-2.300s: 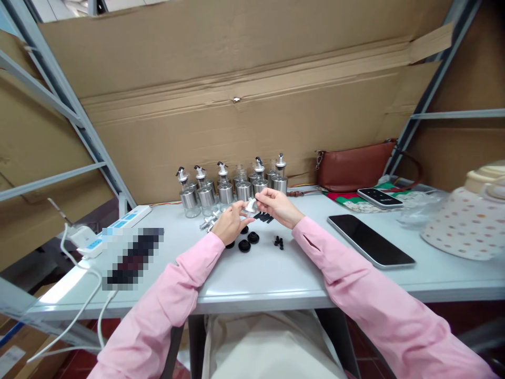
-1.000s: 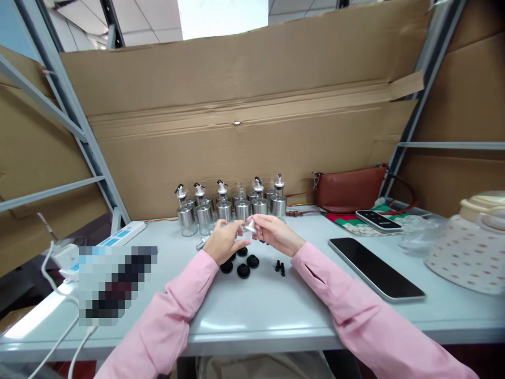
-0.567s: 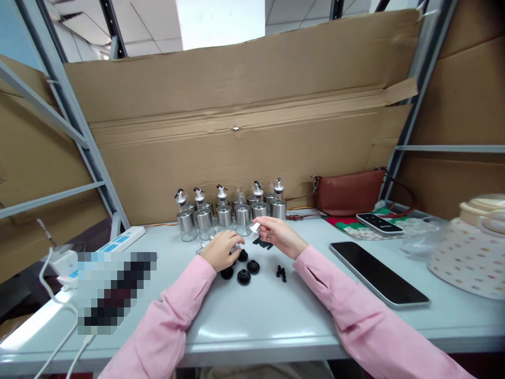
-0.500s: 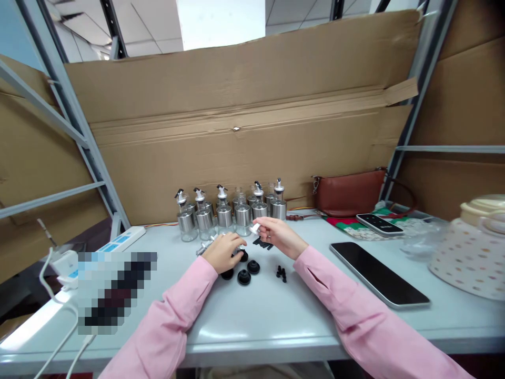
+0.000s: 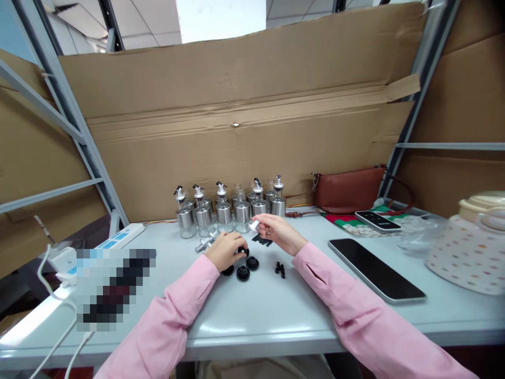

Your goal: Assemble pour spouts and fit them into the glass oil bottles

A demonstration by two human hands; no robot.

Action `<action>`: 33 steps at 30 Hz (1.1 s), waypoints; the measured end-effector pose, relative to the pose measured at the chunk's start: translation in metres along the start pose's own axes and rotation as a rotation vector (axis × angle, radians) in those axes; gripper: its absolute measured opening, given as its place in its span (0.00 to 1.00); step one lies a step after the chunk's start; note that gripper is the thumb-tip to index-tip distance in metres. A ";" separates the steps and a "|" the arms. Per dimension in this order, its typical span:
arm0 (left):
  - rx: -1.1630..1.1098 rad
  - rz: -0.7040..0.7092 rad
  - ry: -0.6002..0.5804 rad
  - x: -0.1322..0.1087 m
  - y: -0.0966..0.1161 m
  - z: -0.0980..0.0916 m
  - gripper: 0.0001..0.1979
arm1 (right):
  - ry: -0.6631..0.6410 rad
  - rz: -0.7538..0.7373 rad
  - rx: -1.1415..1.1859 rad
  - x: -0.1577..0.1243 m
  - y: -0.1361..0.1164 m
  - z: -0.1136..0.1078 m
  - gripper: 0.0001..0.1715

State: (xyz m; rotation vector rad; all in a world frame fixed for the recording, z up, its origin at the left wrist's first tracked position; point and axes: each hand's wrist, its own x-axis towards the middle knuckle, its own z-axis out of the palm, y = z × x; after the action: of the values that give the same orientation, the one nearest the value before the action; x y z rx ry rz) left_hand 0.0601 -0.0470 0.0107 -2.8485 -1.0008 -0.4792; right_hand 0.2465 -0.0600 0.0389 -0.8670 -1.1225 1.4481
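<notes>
My right hand [image 5: 278,232] pinches a small white and silver pourer spout [image 5: 254,226] between thumb and fingers, in front of the bottles. To its left, my left hand [image 5: 228,250] has its thumb and fingers closed around a black round stopper [image 5: 243,252] low over the table. More black stoppers, such as this one [image 5: 243,273], lie just below that hand. Silver spout pieces [image 5: 208,240] lie behind it, partly covered. Black flat strips [image 5: 262,240] sit under my right hand, and small black plugs [image 5: 280,269] lie nearer me.
Several glass and steel bottles [image 5: 223,213] stand in rows at the back, some with spouts on. A tablet [image 5: 376,268], a brown bag [image 5: 351,192], a phone [image 5: 377,221] and a dotted pot [image 5: 469,252] occupy the right. On the left are a power strip [image 5: 124,235] and white cables.
My left hand has shifted slightly right, and its fingers have closed on a black stopper, uncovering more silver spouts. The right hand still holds its spout nearly in place.
</notes>
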 end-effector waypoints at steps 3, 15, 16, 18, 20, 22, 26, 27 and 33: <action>-0.044 0.001 0.027 0.000 0.002 -0.004 0.05 | -0.004 -0.009 0.012 0.002 0.001 -0.002 0.17; -0.196 0.072 0.589 0.001 0.005 -0.008 0.07 | 0.035 -0.065 0.068 0.011 0.009 -0.008 0.20; -0.191 0.089 0.599 0.001 0.005 -0.008 0.08 | 0.024 -0.070 0.076 0.011 0.010 -0.007 0.20; -0.179 0.123 0.603 0.001 0.005 -0.007 0.08 | 0.011 -0.083 0.085 0.012 0.011 -0.006 0.19; -0.169 0.159 0.612 0.001 0.006 -0.007 0.07 | 0.015 -0.092 0.090 0.012 0.013 -0.005 0.18; -0.162 0.182 0.627 0.001 0.008 -0.008 0.07 | 0.020 -0.090 0.093 0.012 0.014 -0.004 0.17; -0.132 0.209 0.647 0.001 0.011 -0.009 0.08 | -0.008 -0.089 0.084 0.011 0.015 -0.002 0.18; -0.122 0.216 0.654 0.001 0.011 -0.009 0.08 | -0.016 -0.095 0.080 0.011 0.015 -0.002 0.18; -0.091 0.243 0.668 0.001 0.012 -0.009 0.07 | -0.085 -0.100 0.037 0.009 0.016 0.000 0.18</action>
State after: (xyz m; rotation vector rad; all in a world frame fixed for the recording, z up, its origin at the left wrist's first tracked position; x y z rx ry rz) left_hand 0.0656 -0.0572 0.0193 -2.5121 -0.5096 -1.3431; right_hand 0.2400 -0.0508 0.0244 -0.7191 -1.1824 1.4299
